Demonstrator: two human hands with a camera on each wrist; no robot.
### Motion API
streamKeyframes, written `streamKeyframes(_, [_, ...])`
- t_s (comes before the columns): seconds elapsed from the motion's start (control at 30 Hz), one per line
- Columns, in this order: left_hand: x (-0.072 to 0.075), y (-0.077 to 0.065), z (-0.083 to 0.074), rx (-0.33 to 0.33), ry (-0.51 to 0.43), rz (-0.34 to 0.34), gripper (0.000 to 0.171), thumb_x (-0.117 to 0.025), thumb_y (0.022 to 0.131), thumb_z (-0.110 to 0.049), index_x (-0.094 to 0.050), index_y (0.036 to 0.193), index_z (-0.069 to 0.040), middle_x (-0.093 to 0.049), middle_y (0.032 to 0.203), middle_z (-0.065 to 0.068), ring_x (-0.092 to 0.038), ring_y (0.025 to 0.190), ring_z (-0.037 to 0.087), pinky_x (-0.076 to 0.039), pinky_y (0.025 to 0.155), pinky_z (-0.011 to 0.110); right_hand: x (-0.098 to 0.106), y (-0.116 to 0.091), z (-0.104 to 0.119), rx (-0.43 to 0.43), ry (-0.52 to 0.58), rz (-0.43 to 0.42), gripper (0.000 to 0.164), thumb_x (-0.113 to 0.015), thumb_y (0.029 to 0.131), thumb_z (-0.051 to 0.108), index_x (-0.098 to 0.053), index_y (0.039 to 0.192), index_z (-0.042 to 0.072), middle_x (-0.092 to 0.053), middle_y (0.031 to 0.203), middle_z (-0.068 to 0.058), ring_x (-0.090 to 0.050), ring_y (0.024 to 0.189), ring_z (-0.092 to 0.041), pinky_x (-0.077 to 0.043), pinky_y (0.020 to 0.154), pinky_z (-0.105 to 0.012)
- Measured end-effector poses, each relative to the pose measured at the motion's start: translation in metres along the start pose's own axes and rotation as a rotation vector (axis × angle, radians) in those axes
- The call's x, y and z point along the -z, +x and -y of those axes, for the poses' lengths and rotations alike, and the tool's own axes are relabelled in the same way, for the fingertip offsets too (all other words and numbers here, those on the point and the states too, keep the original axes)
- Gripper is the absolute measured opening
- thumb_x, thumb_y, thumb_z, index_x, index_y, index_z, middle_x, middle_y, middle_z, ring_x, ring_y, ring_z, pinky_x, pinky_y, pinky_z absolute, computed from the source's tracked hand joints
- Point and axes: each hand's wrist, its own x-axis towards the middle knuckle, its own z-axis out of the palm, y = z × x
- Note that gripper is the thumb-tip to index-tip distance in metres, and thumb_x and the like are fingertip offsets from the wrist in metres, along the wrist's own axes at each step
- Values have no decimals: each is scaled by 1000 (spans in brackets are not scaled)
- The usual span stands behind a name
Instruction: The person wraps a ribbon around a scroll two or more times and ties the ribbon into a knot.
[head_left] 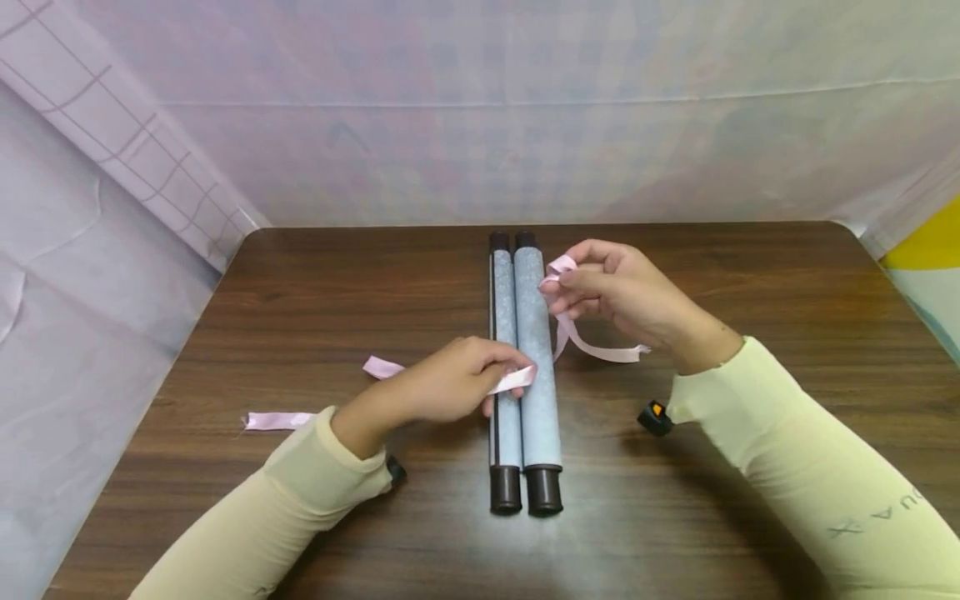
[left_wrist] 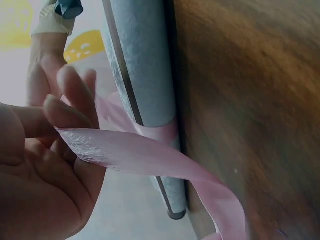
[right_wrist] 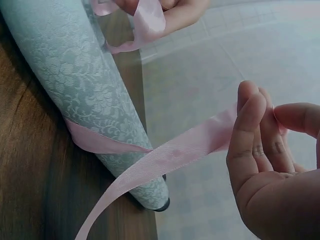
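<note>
A scroll (head_left: 536,417) lies lengthwise on the table, wound into two side-by-side rolls of pale blue floral cloth with dark end knobs. Over its near half my left hand (head_left: 450,379) pinches a pink ribbon (head_left: 513,381), whose tail trails out to the left. Beyond the scroll's right side, my right hand (head_left: 622,292) pinches another stretch of pink ribbon (head_left: 561,265) between thumb and fingers, its loose end hanging toward the table. The right wrist view shows a pink ribbon band (right_wrist: 95,140) passing around the roll. In the left wrist view, a ribbon band (left_wrist: 162,131) also crosses the scroll.
The brown wooden table (head_left: 660,533) runs back to a pale curtain (head_left: 525,117). Another pink ribbon end (head_left: 277,421) lies on the left of the table. Small black devices sit at both wrists, one by the right sleeve (head_left: 656,417).
</note>
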Motion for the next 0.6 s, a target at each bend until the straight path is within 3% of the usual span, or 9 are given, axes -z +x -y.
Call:
streamKeyframes(0.07, [-3, 1, -1, -21, 108, -22, 29, -46, 96, -4, -64, 117, -11, -67, 79, 7, -60, 59, 16, -45, 46, 22, -1, 1, -2, 4, -12, 0, 9, -56, 91, 0, -51, 98, -2, -73, 88, -11, -66, 70, -22, -57, 61, -27])
streamKeyframes(0.17, [-7, 1, -2, -49, 270, -62, 29, -50, 94, -7, -67, 115, -18, -66, 91, 1, -59, 76, 10, -50, 62, 25, -3, 0, -8, -3, -61, -2, 5, -53, 91, -2, -52, 96, -1, -74, 84, -8, -64, 65, -20, -53, 54, -23])
streamKeyframes(0.27, [-11, 2, -3, -74, 377, -82, 25, -57, 92, -15, -68, 113, -23, -61, 104, -4, -52, 87, 7, -47, 76, 30, -4, -3, -14, -10, -123, -5, 5, -55, 90, -3, -55, 94, -1, -74, 80, -6, -61, 60, -17, -49, 50, -21])
streamKeyframes(0.4, [-15, 4, -3, -74, 403, -103, 22, -63, 88, -22, -70, 108, -24, -61, 95, -7, -52, 78, 6, -46, 69, 28, -7, -9, -22, 2, -164, -36, 5, -63, 86, 1, -64, 90, 2, -71, 74, -1, -59, 60, -15, -49, 50, -20])
streamKeyframes(0.6, [-12, 7, -2, 1, 308, -212, 8, -63, 88, -23, -68, 94, -21, -65, 81, -10, -54, 65, 3, -48, 57, 23, -14, -18, -28, 14, -158, -45, 5, -67, 84, 3, -68, 87, 7, -66, 70, -1, -56, 62, -13, -50, 53, -19])
